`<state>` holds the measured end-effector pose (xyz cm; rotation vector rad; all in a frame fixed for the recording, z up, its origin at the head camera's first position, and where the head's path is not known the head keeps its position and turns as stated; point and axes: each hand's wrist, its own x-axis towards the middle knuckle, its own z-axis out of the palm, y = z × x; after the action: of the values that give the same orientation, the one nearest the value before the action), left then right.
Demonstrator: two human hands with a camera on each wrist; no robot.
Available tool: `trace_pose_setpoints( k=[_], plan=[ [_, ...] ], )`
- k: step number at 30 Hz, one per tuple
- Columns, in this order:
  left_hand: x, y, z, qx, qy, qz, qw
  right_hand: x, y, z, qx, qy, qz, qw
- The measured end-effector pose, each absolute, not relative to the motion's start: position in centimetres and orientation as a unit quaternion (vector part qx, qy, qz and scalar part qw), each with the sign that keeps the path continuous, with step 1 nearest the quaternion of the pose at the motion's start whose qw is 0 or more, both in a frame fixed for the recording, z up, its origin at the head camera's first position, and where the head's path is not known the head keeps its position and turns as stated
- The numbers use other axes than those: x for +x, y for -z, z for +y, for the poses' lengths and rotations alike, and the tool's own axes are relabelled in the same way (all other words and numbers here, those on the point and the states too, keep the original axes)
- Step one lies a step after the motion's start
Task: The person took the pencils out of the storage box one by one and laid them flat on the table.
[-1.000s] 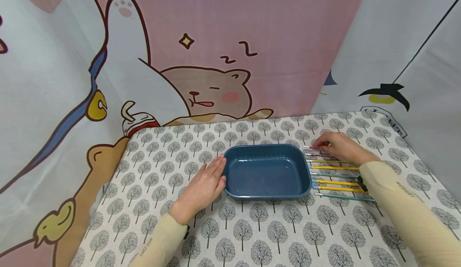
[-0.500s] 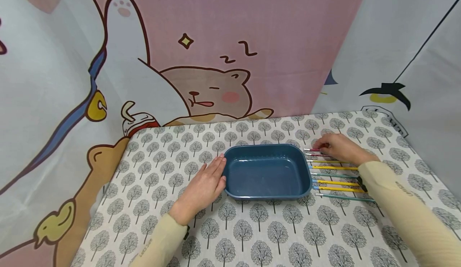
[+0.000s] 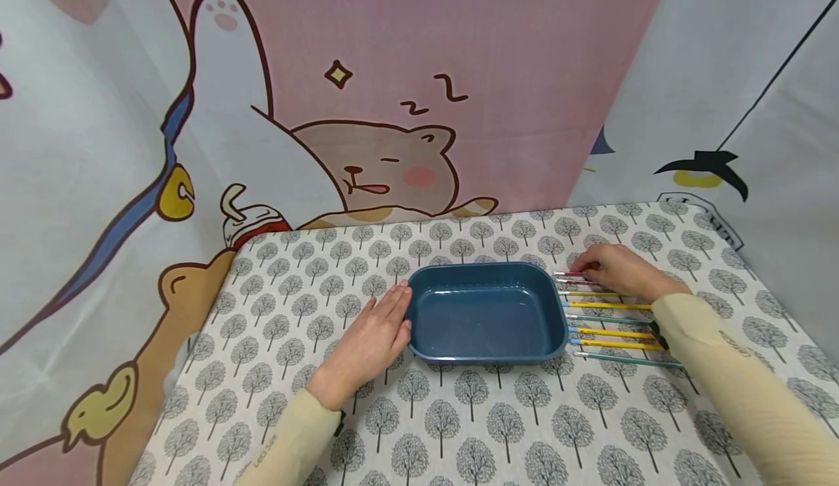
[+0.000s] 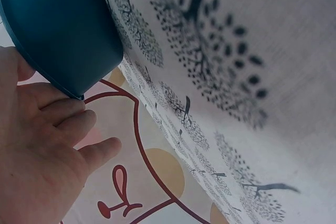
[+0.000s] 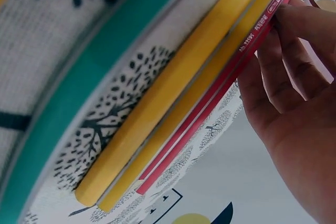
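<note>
A dark blue rectangular dish (image 3: 488,359) stands in the middle of the table. My left hand (image 3: 367,347) rests against its left rim with the fingers fairly straight; the left wrist view shows the fingertips touching the edge of the dish (image 4: 58,30). Right of the dish, several pencils lie side by side, among them yellow pencils (image 3: 616,305) and green pencils (image 3: 629,359). At the far end of this row my right hand (image 3: 619,267) pinches a red pencil (image 3: 565,274). A second red pencil lies close alongside; the hand partly hides both.
Tree-patterned cloth (image 3: 472,435) covers the table. Behind it hangs a curtain (image 3: 524,92) with cartoon animals, meeting the table's back edge. The pencils' eraser ends lie close to the dish's right wall.
My right hand has drawn the far red pencil slightly nearer, closer to the other red one, then stayed almost still. The left hand and the dish have not moved.
</note>
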<state>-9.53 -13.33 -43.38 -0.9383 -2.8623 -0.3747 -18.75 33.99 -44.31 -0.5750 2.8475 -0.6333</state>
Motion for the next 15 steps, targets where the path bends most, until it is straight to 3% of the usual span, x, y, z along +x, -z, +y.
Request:
trace_pose_setpoints(
  k=[15],
  plan=[
    [-9.5, 43.2, -13.3, -0.304, 0.129, -0.943, 0.040, -17.8, 43.2, 33.6, -0.173, 0.217, 0.958, 0.079]
  ],
)
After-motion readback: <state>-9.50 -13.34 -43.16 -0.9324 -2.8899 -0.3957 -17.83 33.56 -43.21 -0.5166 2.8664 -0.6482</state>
